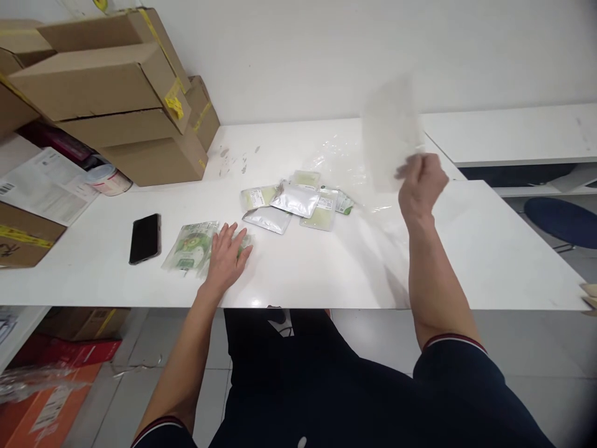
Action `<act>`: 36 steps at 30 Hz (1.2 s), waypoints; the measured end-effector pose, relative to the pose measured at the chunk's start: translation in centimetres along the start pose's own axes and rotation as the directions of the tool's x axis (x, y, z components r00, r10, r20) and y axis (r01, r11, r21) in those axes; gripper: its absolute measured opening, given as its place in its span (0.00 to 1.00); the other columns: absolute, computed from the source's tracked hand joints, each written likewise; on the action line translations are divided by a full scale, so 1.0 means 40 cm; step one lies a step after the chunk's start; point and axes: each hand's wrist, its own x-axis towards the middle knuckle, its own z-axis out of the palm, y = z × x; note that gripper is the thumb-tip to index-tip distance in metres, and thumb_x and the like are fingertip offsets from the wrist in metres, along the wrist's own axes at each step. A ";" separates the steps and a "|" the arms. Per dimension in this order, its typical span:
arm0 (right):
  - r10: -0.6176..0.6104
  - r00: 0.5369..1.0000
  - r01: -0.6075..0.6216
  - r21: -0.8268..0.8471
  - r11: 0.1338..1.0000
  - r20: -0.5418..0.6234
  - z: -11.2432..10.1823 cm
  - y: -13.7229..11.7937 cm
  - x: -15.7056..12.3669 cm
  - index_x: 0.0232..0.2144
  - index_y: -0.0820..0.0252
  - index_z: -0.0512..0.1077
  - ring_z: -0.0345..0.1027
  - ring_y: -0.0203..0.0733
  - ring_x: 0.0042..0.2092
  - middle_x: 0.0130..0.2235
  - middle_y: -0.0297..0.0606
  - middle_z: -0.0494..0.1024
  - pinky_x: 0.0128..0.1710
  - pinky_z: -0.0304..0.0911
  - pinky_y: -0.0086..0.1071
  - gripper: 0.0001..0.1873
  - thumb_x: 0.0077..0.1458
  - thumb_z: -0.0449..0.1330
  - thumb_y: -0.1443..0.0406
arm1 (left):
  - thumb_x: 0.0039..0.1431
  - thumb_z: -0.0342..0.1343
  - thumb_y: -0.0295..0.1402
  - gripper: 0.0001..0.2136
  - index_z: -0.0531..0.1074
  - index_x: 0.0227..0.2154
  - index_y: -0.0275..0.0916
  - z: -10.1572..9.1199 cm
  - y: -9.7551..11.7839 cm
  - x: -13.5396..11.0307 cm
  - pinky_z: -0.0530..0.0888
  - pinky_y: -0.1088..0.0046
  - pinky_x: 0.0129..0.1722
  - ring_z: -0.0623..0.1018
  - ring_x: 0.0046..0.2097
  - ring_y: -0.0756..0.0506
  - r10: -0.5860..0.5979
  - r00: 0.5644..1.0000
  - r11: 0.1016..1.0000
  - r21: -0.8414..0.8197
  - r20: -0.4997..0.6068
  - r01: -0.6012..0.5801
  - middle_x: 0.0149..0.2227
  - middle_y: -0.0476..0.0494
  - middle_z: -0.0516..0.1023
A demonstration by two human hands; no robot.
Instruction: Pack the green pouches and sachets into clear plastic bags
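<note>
In the head view, the left hand [227, 252] lies flat, fingers spread open, on the right edge of a small stack of green-printed clear plastic sachets [189, 247]. The stack rests on the glossy white tabletop [326, 274] just beside a flat black smartphone [145, 238]. The right hand [422, 183] is up over the table's right half, fingers curled tight on the lower edge of a blurred translucent plastic bag [389, 130], with a loose heap of silver foil and pale green pouches [298, 202] between the hands.
</note>
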 end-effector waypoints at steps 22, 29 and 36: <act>-0.269 0.534 -0.261 0.459 0.849 0.801 -0.007 -0.246 -0.485 0.66 0.50 0.55 0.63 0.53 0.61 0.67 0.48 0.59 0.57 0.63 0.49 0.39 0.57 0.60 0.49 | 0.56 0.62 0.37 0.13 0.70 0.20 0.39 0.051 0.273 -0.027 0.67 0.76 0.29 0.70 0.26 0.53 -0.436 0.887 0.692 -0.687 -0.153 0.222 0.21 0.53 0.69; 0.132 0.561 -0.707 0.390 0.591 0.817 0.042 -0.164 -0.423 0.39 0.56 0.62 0.73 0.36 0.30 0.35 0.33 0.76 0.36 0.69 0.36 0.12 0.54 0.60 0.63 | 0.57 0.62 0.40 0.27 0.62 0.57 0.40 -0.009 0.131 -0.016 0.74 0.69 0.35 0.74 0.32 0.48 -0.585 0.799 0.673 -0.635 -0.143 0.379 0.35 0.46 0.75; 0.249 0.445 -0.816 0.275 0.509 0.860 0.060 -0.163 -0.432 0.38 0.58 0.67 0.74 0.39 0.30 0.35 0.35 0.75 0.33 0.69 0.36 0.11 0.50 0.59 0.66 | 0.62 0.54 0.52 0.25 0.67 0.53 0.38 0.052 0.207 -0.036 0.72 0.55 0.50 0.71 0.52 0.36 -0.291 0.957 0.954 -0.084 -0.007 0.289 0.51 0.33 0.69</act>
